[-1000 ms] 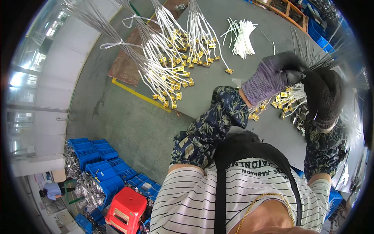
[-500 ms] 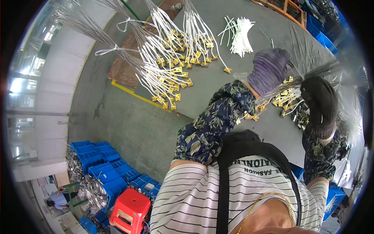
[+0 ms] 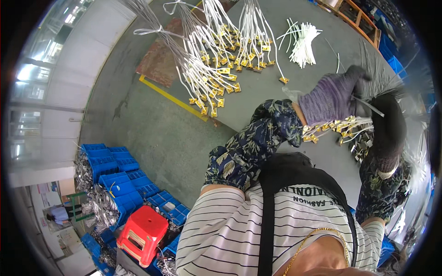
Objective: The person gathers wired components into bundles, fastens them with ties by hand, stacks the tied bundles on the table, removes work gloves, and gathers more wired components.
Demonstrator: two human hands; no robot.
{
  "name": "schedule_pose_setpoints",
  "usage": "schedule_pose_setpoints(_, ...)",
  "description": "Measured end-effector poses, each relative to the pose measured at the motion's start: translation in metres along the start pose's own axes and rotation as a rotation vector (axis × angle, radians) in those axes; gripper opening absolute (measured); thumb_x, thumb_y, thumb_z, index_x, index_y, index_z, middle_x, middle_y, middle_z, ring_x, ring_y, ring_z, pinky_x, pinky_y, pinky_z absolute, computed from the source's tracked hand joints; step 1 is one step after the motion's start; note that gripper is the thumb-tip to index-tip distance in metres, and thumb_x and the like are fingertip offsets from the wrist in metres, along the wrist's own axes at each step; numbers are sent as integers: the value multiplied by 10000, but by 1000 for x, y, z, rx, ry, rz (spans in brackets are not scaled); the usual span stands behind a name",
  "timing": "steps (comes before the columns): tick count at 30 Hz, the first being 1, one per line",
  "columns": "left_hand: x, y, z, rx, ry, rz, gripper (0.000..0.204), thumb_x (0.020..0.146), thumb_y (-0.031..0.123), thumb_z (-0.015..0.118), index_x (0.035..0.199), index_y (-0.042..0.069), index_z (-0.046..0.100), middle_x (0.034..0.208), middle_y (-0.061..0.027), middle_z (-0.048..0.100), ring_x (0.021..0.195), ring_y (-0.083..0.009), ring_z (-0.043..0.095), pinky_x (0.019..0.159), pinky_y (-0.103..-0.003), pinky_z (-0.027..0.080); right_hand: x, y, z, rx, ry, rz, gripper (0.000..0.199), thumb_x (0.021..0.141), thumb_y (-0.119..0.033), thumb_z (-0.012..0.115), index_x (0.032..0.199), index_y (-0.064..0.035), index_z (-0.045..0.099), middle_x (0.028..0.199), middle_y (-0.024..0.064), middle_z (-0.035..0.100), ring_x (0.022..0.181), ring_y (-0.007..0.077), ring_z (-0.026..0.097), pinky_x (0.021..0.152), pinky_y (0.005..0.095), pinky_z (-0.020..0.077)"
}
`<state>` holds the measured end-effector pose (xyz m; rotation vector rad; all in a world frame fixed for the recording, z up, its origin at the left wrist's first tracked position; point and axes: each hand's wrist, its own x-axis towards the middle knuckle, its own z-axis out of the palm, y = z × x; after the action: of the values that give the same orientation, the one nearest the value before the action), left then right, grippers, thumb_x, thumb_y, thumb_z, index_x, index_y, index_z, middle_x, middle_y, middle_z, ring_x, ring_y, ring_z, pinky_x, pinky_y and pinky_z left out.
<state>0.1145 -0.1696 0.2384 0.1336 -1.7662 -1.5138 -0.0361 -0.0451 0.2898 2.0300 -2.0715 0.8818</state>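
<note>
My left hand (image 3: 329,96), in a purple knit glove with dark fingertips, is over a bundle of wires (image 3: 354,123) with gold terminals. One finger sticks out to the far right, and the others curl down around the bundle. A thin grey strip (image 3: 372,106) runs slantwise from these fingers toward the right glove. My right hand (image 3: 388,129), in a dark glove, is closed beside the bundle's right side; its fingertips are largely hidden. Grey wire ends (image 3: 375,69) fan out beyond both hands. Dark metal terminals (image 3: 361,146) lie between the right forearm and the gold ones.
Tied wire bundles with gold terminals (image 3: 212,83) lie at the table's far left. A bunch of short white tubes (image 3: 304,43) rests at the far middle. Blue crates (image 3: 124,195) and a red stool (image 3: 143,232) stand on the floor at left. Another person (image 3: 60,214) is far off.
The view has shifted, so the table's things appear farther right. My left hand has turned and stretched out a finger. The grey strip now shows between my hands.
</note>
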Motion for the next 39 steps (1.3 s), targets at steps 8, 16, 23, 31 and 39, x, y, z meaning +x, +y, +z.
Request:
schedule_pose_setpoints(8,0,-27,-1,360,4,487,160,746,159,723,851,57,660,1126,-123,610,1008,-301,576,855,-404,483,7,6,6,665,42,148,238,727,45,637,956,-12,603,905,78,629,847,198,624,757,273,481)
schedule_pose_setpoints(16,7,-21,29,-619,-5,-80,375,844,348,691,1010,22,610,939,-89,602,908,-184,578,807,-333,474,18,-6,-22,-395,229,-459,301,658,-133,646,954,-78,637,912,90,621,816,305,616,690,410,477)
schedule_pose_setpoints(23,41,-10,17,-203,-177,-34,199,801,45,638,997,33,602,894,-61,622,796,-147,591,748,-282,488,14,-18,-40,-510,172,-310,274,657,-138,648,929,-111,669,846,70,614,793,287,606,691,392,477)
schedule_pose_setpoints(31,38,-78,-19,543,78,123,175,846,191,655,928,41,619,863,-99,610,819,-239,612,712,-349,494,-17,13,2,-289,-83,-39,177,734,-283,700,791,-120,657,751,70,593,771,285,612,647,430,471)
schedule_pose_setpoints(39,26,-87,3,-17,113,-205,386,898,351,652,1123,43,593,918,-53,634,809,-133,606,742,-275,500,-61,128,-15,389,778,590,511,782,-121,667,1250,23,521,1155,126,586,1077,208,555,919,327,469)
